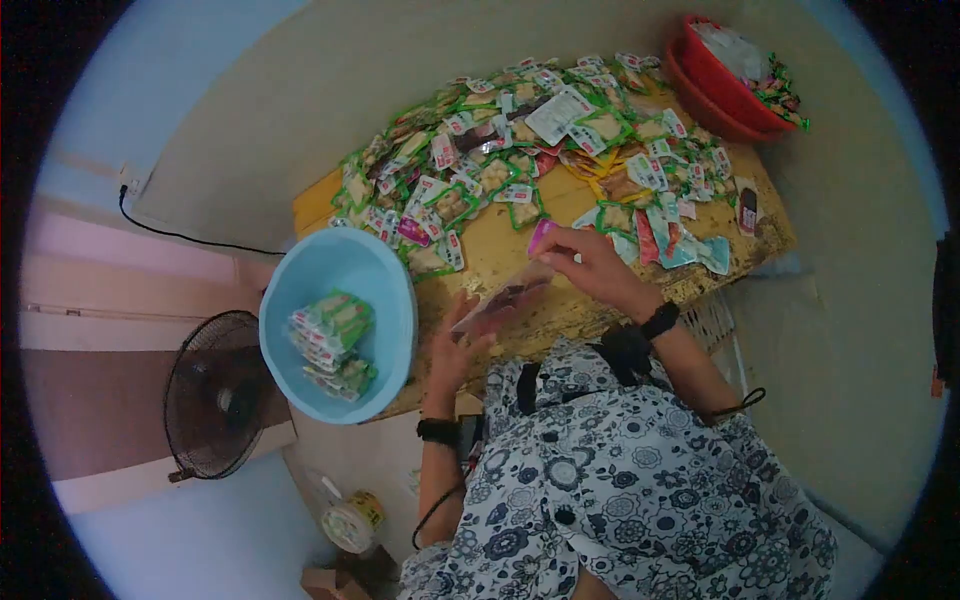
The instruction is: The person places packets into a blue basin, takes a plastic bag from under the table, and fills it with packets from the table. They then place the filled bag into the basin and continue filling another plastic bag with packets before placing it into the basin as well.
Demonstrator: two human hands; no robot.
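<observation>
My right hand [595, 265] is closed in a pinch on the pink-topped end of a clear snack packet [512, 298] with dark pieces inside. The packet slants down to the left, over the table's front edge. At its lower end, my left hand [458, 345] has its fingers around the plastic, slightly blurred. Left of that hand stands a light blue basin [400, 290] with a stack of green and white snack packets [335, 325] in it. Beyond both hands a large heap of small snack packets [490, 150] covers the back of the yellow wooden table [480, 245].
Red plastic bowls [705, 105] stand at the back right, filled with wrapped items. A dark phone-like object [747, 210] lies near the right edge. A black fan [215, 395] stands left of the basin, with a power cord [200, 235] along the wall. A tub [350, 525] is below.
</observation>
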